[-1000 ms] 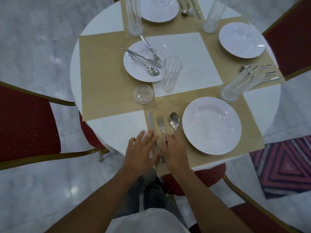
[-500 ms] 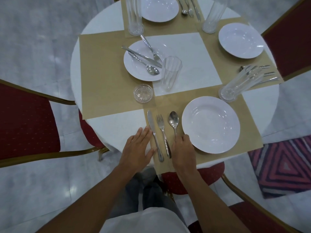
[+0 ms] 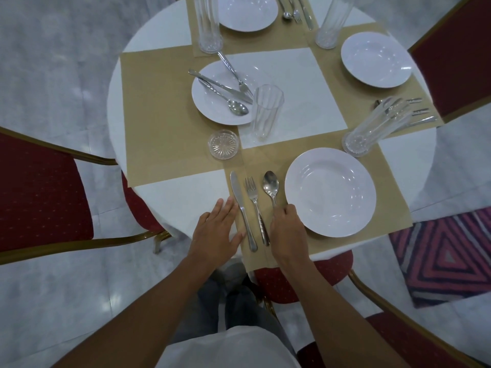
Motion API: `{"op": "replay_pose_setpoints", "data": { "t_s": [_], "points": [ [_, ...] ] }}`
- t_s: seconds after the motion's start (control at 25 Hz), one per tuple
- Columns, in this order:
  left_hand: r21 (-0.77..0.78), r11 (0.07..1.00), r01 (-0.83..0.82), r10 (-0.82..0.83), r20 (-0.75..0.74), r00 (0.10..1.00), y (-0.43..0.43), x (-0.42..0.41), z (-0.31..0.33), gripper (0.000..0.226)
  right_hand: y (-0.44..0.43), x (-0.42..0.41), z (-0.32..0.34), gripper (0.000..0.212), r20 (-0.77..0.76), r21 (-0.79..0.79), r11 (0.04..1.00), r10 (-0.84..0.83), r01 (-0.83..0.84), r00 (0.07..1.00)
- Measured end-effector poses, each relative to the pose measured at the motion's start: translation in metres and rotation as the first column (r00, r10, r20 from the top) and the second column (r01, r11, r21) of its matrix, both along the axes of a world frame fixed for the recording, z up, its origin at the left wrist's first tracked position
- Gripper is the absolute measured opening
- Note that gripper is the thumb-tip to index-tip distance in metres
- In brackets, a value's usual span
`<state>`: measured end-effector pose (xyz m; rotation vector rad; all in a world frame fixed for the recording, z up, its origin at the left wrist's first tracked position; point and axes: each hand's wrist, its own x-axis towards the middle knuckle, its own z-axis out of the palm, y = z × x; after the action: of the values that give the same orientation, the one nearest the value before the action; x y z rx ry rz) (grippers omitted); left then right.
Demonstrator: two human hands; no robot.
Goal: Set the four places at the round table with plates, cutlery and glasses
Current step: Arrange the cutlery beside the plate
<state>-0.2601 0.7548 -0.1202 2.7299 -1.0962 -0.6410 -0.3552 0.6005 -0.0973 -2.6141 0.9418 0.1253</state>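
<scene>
Our left hand [image 3: 215,231] lies flat on the table [image 3: 172,200] at its near edge, fingers straight and close together. Its fingertips are just beside the knife [image 3: 242,208], on the knife's left. Our right hand [image 3: 288,232] has its fingers curled down onto the handle of the spoon [image 3: 270,185] and pinches it below the bowl. Between the two hands the fork [image 3: 255,208] lies untouched. Knife, fork and spoon lie side by side on the tan mat [image 3: 393,208], their heads toward the table's middle. The near plate [image 3: 330,192] sits just right of the spoon, close by our right hand, with a tall glass [image 3: 372,134] past its far rim. Toward the left edge, a second plate [image 3: 210,102] carries loose cutlery [image 3: 225,88] across it. A ribbed glass [image 3: 267,112] stands at this plate's right rim and a small glass dish [image 3: 224,144] lies nearer us. A far plate [image 3: 248,11] and a right plate [image 3: 376,59] sit by those edges.
</scene>
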Motion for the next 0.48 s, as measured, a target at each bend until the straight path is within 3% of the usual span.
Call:
{"op": "replay_pose_setpoints", "data": {
  "t_s": [0.24,0.36,0.48],
  "points": [
    [0.035,0.999,0.026,-0.028,0.053,0.998,-0.003,-0.001,0.0,0.073,0.002,0.0,0.001,0.02,0.049,-0.007,1.0,0.002,-0.001,0.999],
    [0.066,0.997,0.051,-0.057,0.093,0.994,-0.004,-0.001,0.002,0.071,0.01,0.003,-0.001,0.008,0.099,-0.027,0.998,0.053,-0.051,0.994],
    [0.085,0.995,0.061,-0.07,0.105,0.992,-0.005,-0.001,0.003,0.071,0.018,0.005,0.0,0.007,0.137,0.043,0.999,0.023,-0.029,0.99]
  ]
}}
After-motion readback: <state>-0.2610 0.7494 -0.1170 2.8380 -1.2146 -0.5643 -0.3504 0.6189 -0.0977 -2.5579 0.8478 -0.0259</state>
